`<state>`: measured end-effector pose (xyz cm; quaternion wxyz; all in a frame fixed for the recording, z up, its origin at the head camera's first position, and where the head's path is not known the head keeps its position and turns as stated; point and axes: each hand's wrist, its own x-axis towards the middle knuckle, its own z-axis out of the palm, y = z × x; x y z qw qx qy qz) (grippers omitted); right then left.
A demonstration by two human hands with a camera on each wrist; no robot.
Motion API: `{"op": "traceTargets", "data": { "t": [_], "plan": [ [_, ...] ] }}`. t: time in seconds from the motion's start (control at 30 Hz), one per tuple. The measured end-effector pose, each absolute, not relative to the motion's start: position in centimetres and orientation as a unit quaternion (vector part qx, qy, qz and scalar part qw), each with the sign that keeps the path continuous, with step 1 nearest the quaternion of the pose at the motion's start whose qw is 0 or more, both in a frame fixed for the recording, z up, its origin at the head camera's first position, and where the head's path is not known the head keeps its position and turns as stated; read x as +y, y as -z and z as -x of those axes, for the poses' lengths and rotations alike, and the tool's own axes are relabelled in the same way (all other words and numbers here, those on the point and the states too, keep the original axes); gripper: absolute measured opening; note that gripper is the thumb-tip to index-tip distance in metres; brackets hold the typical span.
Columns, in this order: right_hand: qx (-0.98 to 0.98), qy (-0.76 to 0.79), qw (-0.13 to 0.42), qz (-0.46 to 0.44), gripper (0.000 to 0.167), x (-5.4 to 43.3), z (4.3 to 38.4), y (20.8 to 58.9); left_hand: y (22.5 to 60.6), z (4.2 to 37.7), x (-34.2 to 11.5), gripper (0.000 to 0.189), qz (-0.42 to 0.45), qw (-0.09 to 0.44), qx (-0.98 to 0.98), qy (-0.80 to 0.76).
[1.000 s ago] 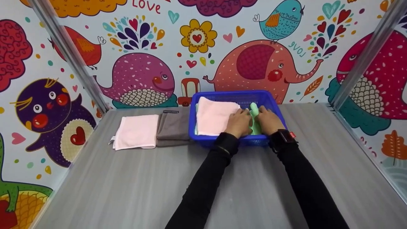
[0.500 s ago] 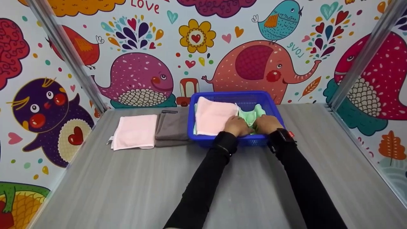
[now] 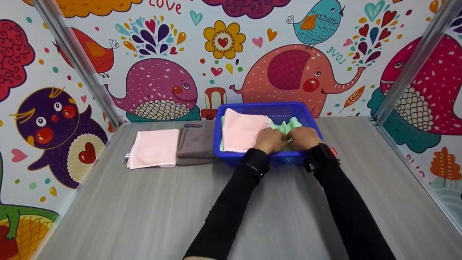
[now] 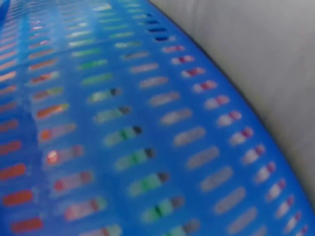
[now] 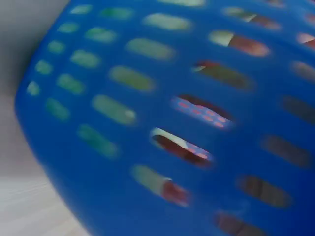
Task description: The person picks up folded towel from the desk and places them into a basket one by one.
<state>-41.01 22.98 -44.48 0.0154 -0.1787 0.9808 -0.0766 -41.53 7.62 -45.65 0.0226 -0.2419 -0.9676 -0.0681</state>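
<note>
A blue plastic basket (image 3: 262, 154) stands at the back of the table, with a folded pink towel (image 3: 243, 131) in its left part. To the right of that towel is a bunched light green cloth (image 3: 285, 126), its upper edge raised in folds. My left hand (image 3: 271, 140) and right hand (image 3: 304, 138) reach over the front rim, close together, and pinch the green cloth between curled fingers; the fingertips are partly hidden. Both wrist views show the slotted blue basket wall (image 4: 142, 123) up close, with bits of green showing through.
Left of the basket lie a folded pink towel (image 3: 153, 148) with a white tag and a folded grey towel (image 3: 196, 146) against the basket's side. A patterned wall (image 3: 216, 54) rises behind, joined to side panels by metal posts (image 3: 77, 61).
The green cloth's edge has spread into upright folds inside the basket. Both hands have drawn closer together, the left sliding slightly down from its earlier spot and the fingers curling in more.
</note>
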Motion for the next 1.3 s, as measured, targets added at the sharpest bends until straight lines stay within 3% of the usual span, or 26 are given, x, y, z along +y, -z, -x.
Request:
{"op": "traceTargets", "data": {
  "t": [0.17, 0.4, 0.63, 0.73, 0.9, 0.97, 1.3],
  "plan": [
    [0.971, 0.119, -0.048, 0.201, 0.029, 24.1, 39.9, 43.4, 44.2, 40.5, 6.4, 0.023, 0.222, 0.113, -0.963, 0.100],
    [0.938, 0.304, -0.131, 0.102, 0.045, 30.1, 36.3, 44.1, 39.8, 40.0, 3.1, 0.026, 0.222, 0.134, -0.951, 0.168],
    [0.928, 0.359, -0.082, 0.055, 0.066, 31.5, 35.7, 45.7, 40.3, 42.2, -8.2, 0.025, 0.056, 0.193, -0.949, 0.242],
    [0.919, 0.387, -0.062, 0.042, 0.074, 30.8, 35.9, 46.1, 42.7, 42.7, -13.7, 0.028, 0.010, 0.164, -0.959, 0.233],
    [0.909, 0.414, -0.044, 0.028, 0.076, 29.5, 36.4, 46.6, 47.7, 42.2, -19.4, 0.052, -0.021, -0.009, -0.982, 0.186],
    [0.906, 0.420, -0.040, 0.029, 0.073, 29.2, 36.5, 46.8, 49.2, 42.1, -20.3, 0.057, -0.024, -0.052, -0.983, 0.175],
    [0.898, 0.436, -0.043, 0.035, 0.067, 29.6, 36.7, 46.9, 49.7, 41.5, -20.2, 0.069, 0.002, -0.042, -0.991, 0.128]
  ]
}}
